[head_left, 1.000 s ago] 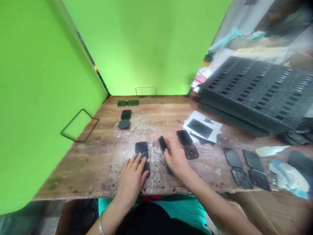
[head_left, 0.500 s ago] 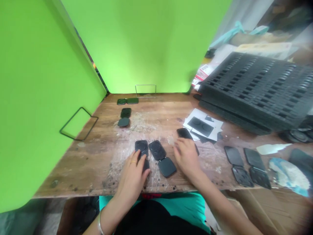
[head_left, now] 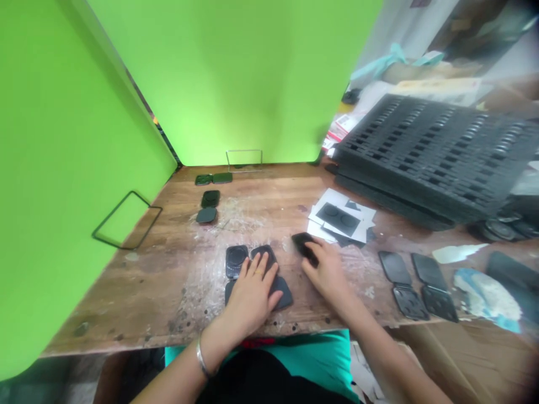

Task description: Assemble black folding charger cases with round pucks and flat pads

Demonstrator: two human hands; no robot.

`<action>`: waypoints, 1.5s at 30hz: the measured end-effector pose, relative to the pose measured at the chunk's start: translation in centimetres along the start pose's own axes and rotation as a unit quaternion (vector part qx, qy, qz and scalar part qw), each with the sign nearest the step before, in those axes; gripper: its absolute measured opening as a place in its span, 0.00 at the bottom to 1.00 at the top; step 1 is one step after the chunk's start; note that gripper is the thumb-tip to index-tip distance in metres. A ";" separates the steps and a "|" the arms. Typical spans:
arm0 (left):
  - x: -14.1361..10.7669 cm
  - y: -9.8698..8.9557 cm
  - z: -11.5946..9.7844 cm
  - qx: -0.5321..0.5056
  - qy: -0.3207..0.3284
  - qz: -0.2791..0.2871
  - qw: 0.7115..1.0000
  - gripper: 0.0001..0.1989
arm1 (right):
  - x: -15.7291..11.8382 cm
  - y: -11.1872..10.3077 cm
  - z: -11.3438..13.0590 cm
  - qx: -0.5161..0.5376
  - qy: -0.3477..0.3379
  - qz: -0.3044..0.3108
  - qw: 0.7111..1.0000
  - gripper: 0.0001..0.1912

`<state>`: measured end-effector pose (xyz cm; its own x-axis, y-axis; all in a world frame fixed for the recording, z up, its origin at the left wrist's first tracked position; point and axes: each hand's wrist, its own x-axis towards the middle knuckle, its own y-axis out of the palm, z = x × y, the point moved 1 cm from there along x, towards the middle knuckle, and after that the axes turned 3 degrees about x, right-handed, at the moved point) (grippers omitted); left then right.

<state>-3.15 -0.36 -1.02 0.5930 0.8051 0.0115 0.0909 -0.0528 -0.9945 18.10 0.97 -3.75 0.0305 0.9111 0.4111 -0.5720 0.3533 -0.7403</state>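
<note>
My left hand (head_left: 254, 286), with a ring and a bracelet, lies with fingers spread over the second of two open black folding cases near the table's front edge. The first case (head_left: 236, 261) is partly hidden beneath that hand. To the right, my right hand (head_left: 326, 269) has its thumb and fingers around a dark case (head_left: 304, 244), much of it covered by the hand. White sheets with a dark two-circle piece (head_left: 338, 219) lie just beyond it.
Two open cases (head_left: 394, 267) lie at the right, beside a blue-and-white cloth (head_left: 488, 297). Black slotted trays (head_left: 429, 151) are stacked at the back right. More cases (head_left: 210, 198) rest at the back left. Green panels (head_left: 244, 78) with wire loops (head_left: 126, 247) border the wooden table (head_left: 269, 193).
My left hand has moved right, from the first case onto the second. My right hand has closed around the dark case. The whole view has shifted slightly.
</note>
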 end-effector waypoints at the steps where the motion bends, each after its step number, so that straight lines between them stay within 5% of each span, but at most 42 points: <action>1: -0.1 -0.2 0.5 -0.006 0.010 0.010 1.000 0.26 | -0.5 0.1 0.9 0.020 -0.003 0.005 1.000 0.18; 7: -0.4 -0.4 1.7 -0.006 0.026 0.015 1.000 0.20 | -2.5 0.8 5.7 -0.072 -0.017 0.091 0.993 0.17; 16: -0.9 1.4 1.2 0.086 0.062 -0.066 0.992 0.24 | 0.6 1.9 3.2 -0.015 -0.224 0.184 0.957 0.22; 23: -0.4 2.4 1.4 0.109 0.067 -0.091 0.988 0.27 | 0.2 3.2 3.0 -0.027 -0.174 0.212 0.961 0.31; 30: 0.5 2.6 2.3 0.086 0.100 -0.119 0.984 0.25 | 0.9 2.4 3.2 -0.031 -0.152 0.227 0.961 0.30; 45: -0.3 2.2 3.8 0.034 0.127 -0.086 0.988 0.27 | 0.9 2.4 3.3 -0.019 -0.144 0.212 0.966 0.33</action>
<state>-6.16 1.47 -3.58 0.7561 0.6238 0.1980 0.1587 0.1188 -0.9802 14.08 1.91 -3.43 -0.4318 0.8810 0.1935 -0.4522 -0.0259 -0.8916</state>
